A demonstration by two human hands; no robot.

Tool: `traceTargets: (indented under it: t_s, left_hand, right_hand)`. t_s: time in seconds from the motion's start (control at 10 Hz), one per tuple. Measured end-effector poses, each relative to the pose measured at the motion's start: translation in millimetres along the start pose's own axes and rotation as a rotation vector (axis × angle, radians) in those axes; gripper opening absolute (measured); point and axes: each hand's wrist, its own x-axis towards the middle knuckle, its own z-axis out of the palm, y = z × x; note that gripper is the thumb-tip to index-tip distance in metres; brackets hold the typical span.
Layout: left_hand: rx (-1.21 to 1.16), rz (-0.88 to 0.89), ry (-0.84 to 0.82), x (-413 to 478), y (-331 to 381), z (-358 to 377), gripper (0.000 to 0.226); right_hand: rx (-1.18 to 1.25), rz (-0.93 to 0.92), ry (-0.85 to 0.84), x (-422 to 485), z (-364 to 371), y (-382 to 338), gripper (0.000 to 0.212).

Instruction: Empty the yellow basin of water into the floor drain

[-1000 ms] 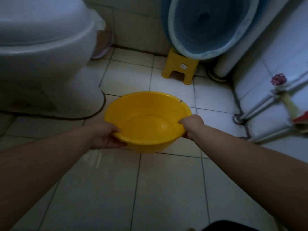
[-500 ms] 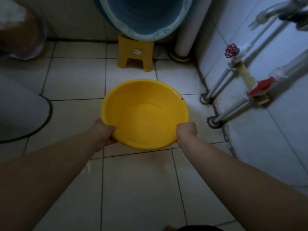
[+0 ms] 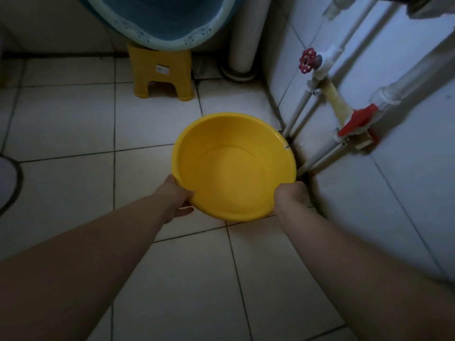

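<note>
The yellow basin (image 3: 234, 166) hangs above the tiled floor, close to the right wall, with a shallow pool of water in its bottom. My left hand (image 3: 176, 200) grips its near-left rim from below. At the near-right rim my right hand (image 3: 290, 196) holds on with closed fingers. The basin's far edge reaches the foot of the pipes. No floor drain shows; the floor under the basin is hidden.
White pipes (image 3: 302, 104) with a red round valve (image 3: 307, 60) and a red lever valve (image 3: 357, 123) run down the right wall. A yellow stool (image 3: 161, 72) stands at the back under a blue tub (image 3: 162, 20). The toilet base (image 3: 7, 178) is at the left edge.
I have carried the basin to the right, toward the pipes at the wall. The toilet has slid out of view to the left. Both hands keep their grip.
</note>
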Motion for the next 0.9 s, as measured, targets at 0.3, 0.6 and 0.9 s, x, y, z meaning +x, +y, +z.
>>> traceTargets:
  t_s: [0.3, 0.6, 0.9]
  left_hand:
    - [0.147, -0.027, 0.020, 18.6, 4.7, 37.1, 0.074]
    - [0.214, 0.006, -0.017, 15.9, 15.2, 46.0, 0.079]
    - [0.400, 0.100, 0.011, 3.8, 7.8, 29.3, 0.091]
  right_hand:
    - [-0.055, -0.072, -0.066, 37.9, -4.3, 3.7, 0.032]
    - [-0.184, -0.037, -0.060, 45.4, -7.8, -3.2, 0.040]
    - [-0.483, -0.496, 0.082, -8.5, 4.2, -12.1, 0.037]
